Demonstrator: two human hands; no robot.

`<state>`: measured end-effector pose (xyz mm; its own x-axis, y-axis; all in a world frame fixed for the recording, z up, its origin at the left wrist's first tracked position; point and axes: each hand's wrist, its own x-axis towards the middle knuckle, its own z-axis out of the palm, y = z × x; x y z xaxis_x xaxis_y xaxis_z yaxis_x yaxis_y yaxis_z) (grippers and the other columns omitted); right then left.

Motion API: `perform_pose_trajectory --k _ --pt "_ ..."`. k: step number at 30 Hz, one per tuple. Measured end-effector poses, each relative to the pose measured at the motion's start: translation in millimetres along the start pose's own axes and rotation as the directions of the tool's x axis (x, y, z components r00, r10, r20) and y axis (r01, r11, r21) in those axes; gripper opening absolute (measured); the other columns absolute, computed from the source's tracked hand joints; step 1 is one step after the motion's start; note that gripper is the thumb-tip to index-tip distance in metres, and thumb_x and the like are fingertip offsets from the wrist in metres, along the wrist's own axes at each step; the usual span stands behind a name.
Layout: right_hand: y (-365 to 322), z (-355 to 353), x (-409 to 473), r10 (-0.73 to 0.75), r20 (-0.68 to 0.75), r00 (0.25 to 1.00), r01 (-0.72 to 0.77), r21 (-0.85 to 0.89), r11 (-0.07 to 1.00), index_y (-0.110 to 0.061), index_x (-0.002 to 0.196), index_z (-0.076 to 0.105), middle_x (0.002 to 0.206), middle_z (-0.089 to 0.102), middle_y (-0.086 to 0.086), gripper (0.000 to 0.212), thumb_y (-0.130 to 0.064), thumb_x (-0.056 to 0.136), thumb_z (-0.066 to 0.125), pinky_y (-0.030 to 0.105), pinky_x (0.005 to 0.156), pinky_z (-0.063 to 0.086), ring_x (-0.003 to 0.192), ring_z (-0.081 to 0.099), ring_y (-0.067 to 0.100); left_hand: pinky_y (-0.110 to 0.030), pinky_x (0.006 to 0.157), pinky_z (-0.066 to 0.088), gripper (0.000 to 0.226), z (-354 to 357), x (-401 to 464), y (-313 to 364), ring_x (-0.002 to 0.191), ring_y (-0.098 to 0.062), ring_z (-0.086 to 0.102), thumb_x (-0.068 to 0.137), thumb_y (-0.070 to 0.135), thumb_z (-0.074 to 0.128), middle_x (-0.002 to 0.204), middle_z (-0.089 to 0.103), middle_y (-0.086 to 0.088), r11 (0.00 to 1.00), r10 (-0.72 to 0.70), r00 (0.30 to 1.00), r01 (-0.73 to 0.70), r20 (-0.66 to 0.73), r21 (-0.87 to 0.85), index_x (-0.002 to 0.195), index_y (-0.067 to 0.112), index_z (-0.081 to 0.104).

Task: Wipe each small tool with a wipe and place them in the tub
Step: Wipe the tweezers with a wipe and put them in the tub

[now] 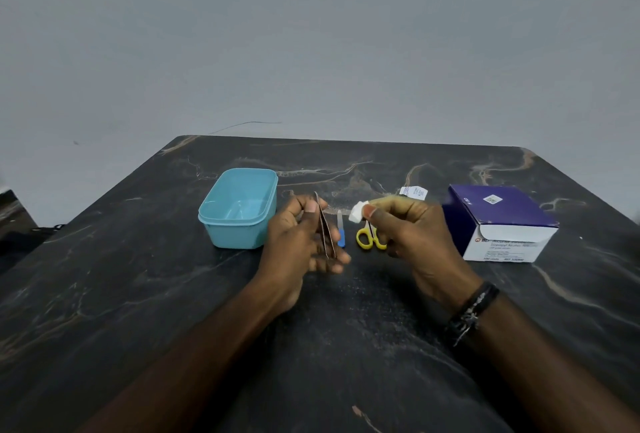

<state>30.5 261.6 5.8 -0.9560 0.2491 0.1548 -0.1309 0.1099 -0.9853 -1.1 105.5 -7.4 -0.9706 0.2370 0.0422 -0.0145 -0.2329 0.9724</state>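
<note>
Left hand (304,242): mine, fingers curled round the tweezers (325,224), held upright above the middle of the desk (138,294).
Right hand (401,228): thumb and fingers pinch a small white wipe (358,211), just beside the tweezers' tip, apart from it.
Wrist: dark bracelet (474,308) on my right arm.
File: blue-handled nail file (341,228) flat on the desk between my hands.
Scissors (369,237): yellow handles, partly behind my right hand.
Tub (239,209): light blue, lid off, left of my left hand.
Box (498,221): purple and white, toward the right edge.
Packet (414,192): torn white wrapper behind my right hand.
</note>
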Motion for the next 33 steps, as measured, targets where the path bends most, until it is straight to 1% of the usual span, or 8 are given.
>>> perform_pose_trajectory --k 3,6,8,11,14,17,23,33 --pt "1.5 3.8 -1.6 -0.019 0.030 0.999 0.020 -0.027 0.999 -0.007 0.081 0.073 0.053 0.054 -0.002 0.011 -0.012 0.089 0.067 0.018 0.045 0.034 0.047 0.044 0.003 -0.022 0.034 0.037 0.022 3.0 -2.5 -5.4 0.040 -0.021 0.053 0.103 0.028 0.039 0.060 0.059 -0.006 0.996 0.029 0.998 -0.033 0.053 0.080 0.112 0.012 0.052" --pt "3.6 5.9 -0.7 -0.030 0.045 0.999 0.032 -0.031 0.999 0.002 0.083 0.072 0.058 0.054 0.007 0.012 -0.007 0.088 0.067 0.016 0.044 0.034 0.046 0.042 0.004 -0.020 0.035 0.032 0.017 4.8 -2.4 -9.6 0.041 -0.017 0.049 0.103 0.023 0.042 0.065 0.058 -0.007 0.989 0.079 0.993 -0.089 0.082 0.122 0.113 0.015 0.053" --pt "4.8 5.9 0.2 -0.029 0.039 0.999 0.031 -0.037 0.999 0.004 0.084 0.072 0.060 0.055 0.008 0.013 -0.007 0.088 0.067 0.013 0.044 0.035 0.045 0.042 0.003 -0.021 0.036 0.034 0.018 4.4 -1.7 -11.3 0.047 -0.014 0.051 0.103 0.017 0.042 0.071 0.059 -0.006 0.987 0.076 0.991 -0.090 0.106 0.134 0.118 0.018 0.052" --pt "6.3 4.7 1.1 -0.023 0.021 1.000 0.024 -0.058 0.998 0.002 0.084 0.073 0.060 0.058 0.006 0.013 -0.009 0.088 0.067 0.013 0.044 0.036 0.046 0.045 0.001 -0.026 0.040 0.042 0.030 3.9 -0.7 -12.8 0.057 -0.015 0.056 0.101 0.007 0.045 0.080 0.061 -0.008 0.988 0.052 0.987 -0.074 0.154 0.139 0.125 0.023 0.050" --pt "7.3 4.3 1.4 -0.022 0.003 1.000 0.022 -0.077 0.997 0.000 0.083 0.073 0.061 0.063 0.006 0.012 -0.009 0.089 0.067 0.013 0.045 0.038 0.047 0.048 0.001 -0.030 0.046 0.051 0.041 5.4 -0.8 -13.9 0.064 -0.016 0.061 0.098 0.002 0.049 0.087 0.064 -0.009 0.981 0.070 0.978 -0.103 0.198 0.164 0.128 0.029 0.046" --pt "5.9 4.4 1.0 -0.030 -0.027 0.999 0.028 -0.092 0.995 -0.001 0.082 0.073 0.059 0.066 0.001 0.012 -0.009 0.089 0.067 0.012 0.045 0.039 0.048 0.052 0.000 -0.032 0.049 0.054 0.050 5.5 -2.1 -14.4 0.067 -0.017 0.064 0.095 -0.001 0.054 0.091 0.067 -0.012 0.969 0.104 0.971 -0.148 0.215 0.199 0.134 0.029 0.045" --pt "3.4 3.7 0.4 -0.032 -0.066 0.997 0.026 -0.100 0.995 0.000 0.084 0.072 0.061 0.066 0.005 0.014 -0.010 0.091 0.065 0.012 0.044 0.040 0.046 0.053 -0.002 -0.033 0.050 0.055 0.053 3.8 -0.8 -17.2 0.070 -0.019 0.066 0.092 0.001 0.060 0.088 0.069 -0.011 0.960 0.144 0.964 -0.190 0.222 0.203 0.138 0.024 0.048" --pt "4.8 3.5 1.0 -0.023 -0.057 0.998 0.018 -0.090 0.996 0.000 0.083 0.072 0.059 0.065 0.005 0.016 -0.012 0.091 0.065 0.014 0.045 0.040 0.047 0.054 0.002 -0.035 0.054 0.056 0.052 3.4 0.1 -18.4 0.072 -0.022 0.067 0.093 -0.001 0.058 0.089 0.069 -0.015 0.966 0.151 0.957 -0.196 0.246 0.170 0.138 0.023 0.049"
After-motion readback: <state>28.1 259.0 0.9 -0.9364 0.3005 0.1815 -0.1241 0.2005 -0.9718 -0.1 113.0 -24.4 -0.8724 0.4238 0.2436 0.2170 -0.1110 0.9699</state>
